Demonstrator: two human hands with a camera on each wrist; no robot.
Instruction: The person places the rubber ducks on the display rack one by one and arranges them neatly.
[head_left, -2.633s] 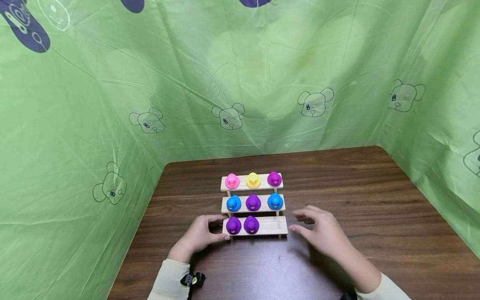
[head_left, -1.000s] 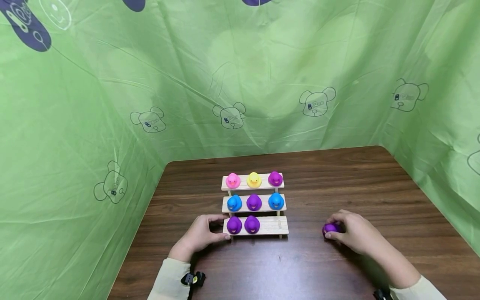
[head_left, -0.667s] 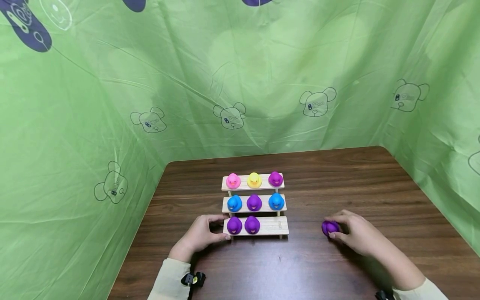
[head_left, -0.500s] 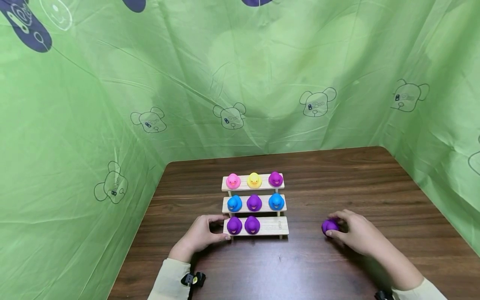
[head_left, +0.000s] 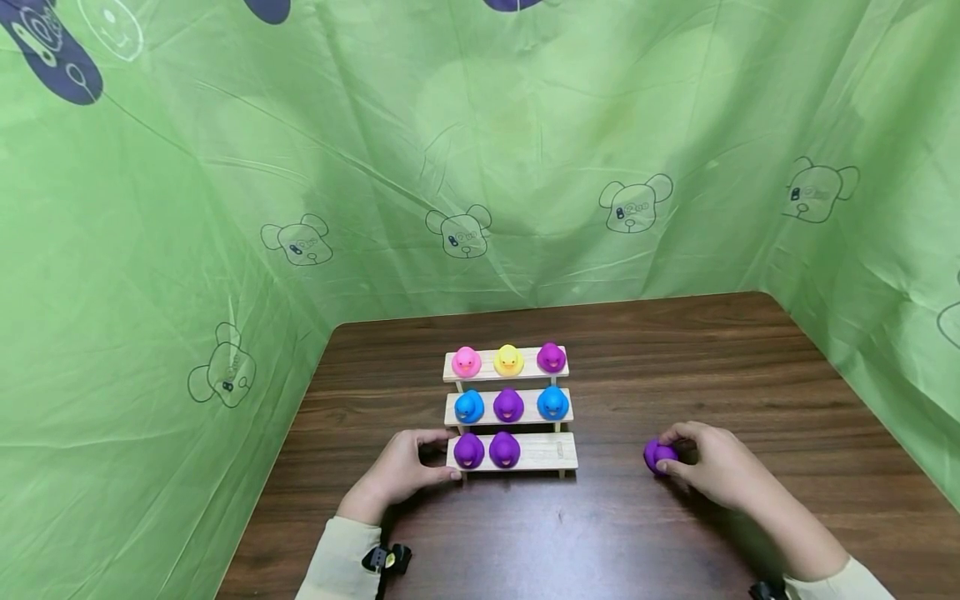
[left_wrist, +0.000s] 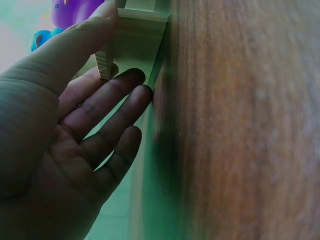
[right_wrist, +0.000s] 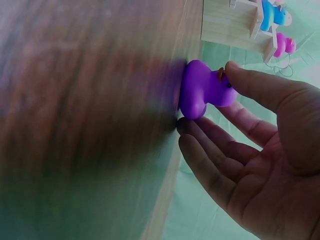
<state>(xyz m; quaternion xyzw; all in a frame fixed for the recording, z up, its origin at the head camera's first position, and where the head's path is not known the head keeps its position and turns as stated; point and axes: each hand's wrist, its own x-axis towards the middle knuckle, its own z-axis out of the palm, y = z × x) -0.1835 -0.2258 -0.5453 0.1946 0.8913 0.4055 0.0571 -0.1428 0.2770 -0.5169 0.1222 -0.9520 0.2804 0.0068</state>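
Note:
A wooden three-tier stand (head_left: 541, 452) holds rubber ducks in rows. Pink, yellow and purple ducks line the top tier; a purple duck (head_left: 508, 406) sits between two blue ones on the middle tier. On the bottom tier, two purple ducks occupy the left and middle, with bare wood at right. My left hand (head_left: 400, 468) grips the left end of the bottom tier between thumb and forefinger; its other fingers are loosely bent in the left wrist view. Right of the stand, my right hand (head_left: 711, 464) pinches another purple duck (right_wrist: 205, 92), which is at the tabletop.
The dark wood-grain table (head_left: 720, 358) has rounded far corners. A green curtain (head_left: 540, 167) with bear outlines surrounds its back and sides. Table surface lies between the stand and my right hand.
My right hand has moved right from beside the stand and taken hold of a purple duck. The duck has turned and tipped slightly between its fingers. My left hand stays on the stand.

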